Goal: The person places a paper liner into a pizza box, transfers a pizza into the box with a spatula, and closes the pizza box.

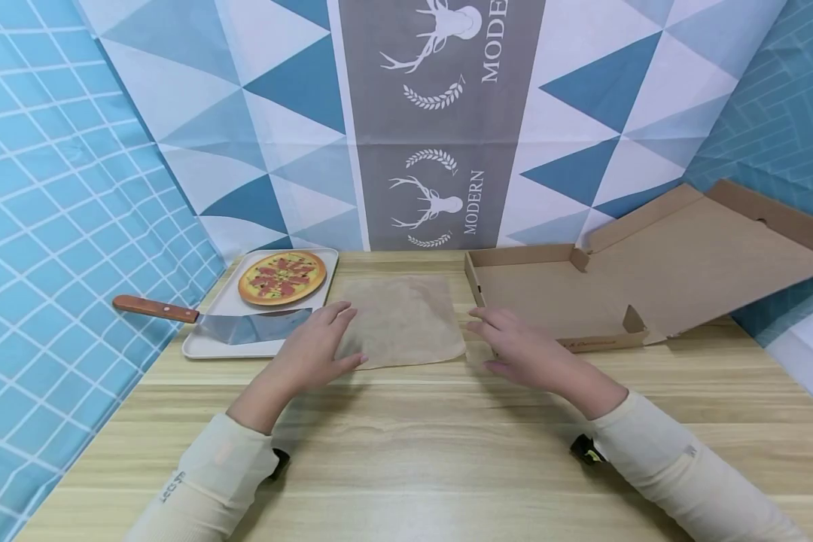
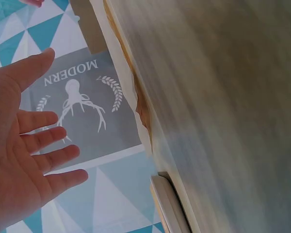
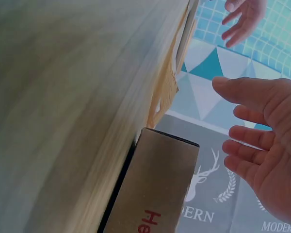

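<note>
A sheet of brown parchment paper point(image 1: 406, 320) lies on the wooden table between my two hands. My left hand point(image 1: 315, 350) hovers near the paper's left edge, fingers spread, holding nothing; the left wrist view shows its palm and parted fingers point(image 2: 43, 141). Over by the paper's right side, close to the front left corner of an open pizza box point(image 1: 542, 293), my right hand point(image 1: 525, 350) is held in the air. In the right wrist view that hand point(image 3: 271, 136) has relaxed, slightly bent fingers and an empty palm.
A white tray point(image 1: 210, 348) at the back left bears a small pizza point(image 1: 282, 278) and a cake server with a steel blade point(image 1: 244, 329) and wooden handle point(image 1: 156, 308) jutting past the tray's left side. The box lid point(image 1: 704, 256) leans open to the right. Patterned cloth walls stand behind.
</note>
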`<action>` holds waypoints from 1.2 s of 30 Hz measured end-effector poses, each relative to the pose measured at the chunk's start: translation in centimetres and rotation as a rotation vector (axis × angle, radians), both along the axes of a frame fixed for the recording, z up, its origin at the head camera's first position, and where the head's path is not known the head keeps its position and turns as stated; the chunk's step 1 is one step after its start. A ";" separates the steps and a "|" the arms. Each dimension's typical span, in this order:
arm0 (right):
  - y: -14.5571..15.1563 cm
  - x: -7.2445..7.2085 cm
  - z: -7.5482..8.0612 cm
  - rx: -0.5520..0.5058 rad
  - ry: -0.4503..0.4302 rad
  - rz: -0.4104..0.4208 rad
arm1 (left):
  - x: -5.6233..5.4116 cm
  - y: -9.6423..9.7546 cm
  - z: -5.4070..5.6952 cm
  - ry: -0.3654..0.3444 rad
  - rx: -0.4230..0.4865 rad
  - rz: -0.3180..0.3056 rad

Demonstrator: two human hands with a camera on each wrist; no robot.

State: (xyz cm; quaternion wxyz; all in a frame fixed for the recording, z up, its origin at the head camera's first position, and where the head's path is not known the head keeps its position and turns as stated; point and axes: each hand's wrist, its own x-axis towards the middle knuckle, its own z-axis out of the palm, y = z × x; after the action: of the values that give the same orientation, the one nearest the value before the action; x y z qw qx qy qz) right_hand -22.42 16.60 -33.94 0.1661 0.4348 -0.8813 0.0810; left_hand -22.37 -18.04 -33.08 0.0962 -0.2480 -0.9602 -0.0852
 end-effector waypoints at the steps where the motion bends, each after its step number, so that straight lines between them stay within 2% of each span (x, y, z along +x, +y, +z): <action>1: -0.1 0.0 0.0 0.005 -0.008 -0.001 | 0.0 0.0 0.0 -0.003 0.003 0.001; 10: -0.7 0.1 -0.3 0.035 -0.026 0.016 | 0.0 0.0 -0.2 -0.047 -0.018 0.020; 23: -1.1 -0.3 -0.4 0.056 -0.035 0.052 | -0.4 0.2 -0.2 -0.079 -0.043 -0.008; 30: -1.4 -0.7 -0.5 0.112 -0.049 0.044 | -0.6 0.2 -0.2 -0.115 -0.052 -0.007; 36: -2.4 -1.2 -0.3 0.157 -0.036 0.090 | -0.7 0.1 -0.3 -0.125 -0.040 -0.014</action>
State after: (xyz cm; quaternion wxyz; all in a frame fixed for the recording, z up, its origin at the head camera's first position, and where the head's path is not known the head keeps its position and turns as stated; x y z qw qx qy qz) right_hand -23.67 14.25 -34.19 0.1115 0.4841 -0.8675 0.0268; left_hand -23.03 -17.96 -33.34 0.0305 -0.2510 -0.9640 -0.0818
